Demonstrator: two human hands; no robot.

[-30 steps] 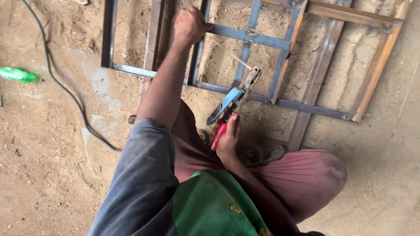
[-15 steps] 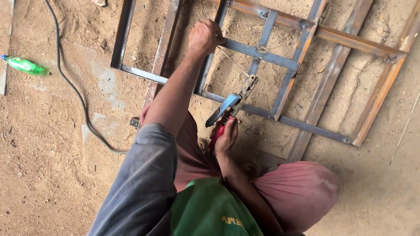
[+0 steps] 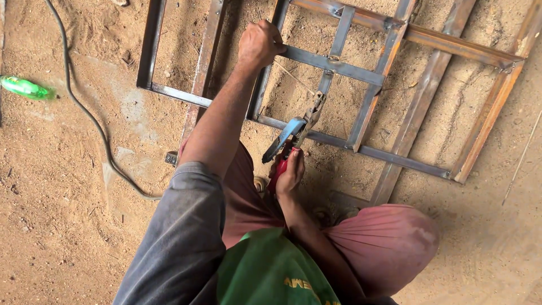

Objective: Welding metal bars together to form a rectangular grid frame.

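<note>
Sand floor (image 3: pixel 68 237) carries a green plastic bottle (image 3: pixel 23 87) at far left, beside a black cable (image 3: pixel 90 121). The electrode holder (image 3: pixel 291 144), red-handled with blue jaws, slants up-right, its rod meeting the grey steel frame (image 3: pixel 333 65). The right hand (image 3: pixel 289 172) has its grip wrapped round the handle; the left hand (image 3: pixel 258 44) clenches a frame bar.

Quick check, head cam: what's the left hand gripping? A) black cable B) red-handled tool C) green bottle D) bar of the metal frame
D: the left hand is closed around a bar of the metal frame, while the right hand holds the red-handled tool; the green bottle and black cable lie untouched on the sand.
</note>
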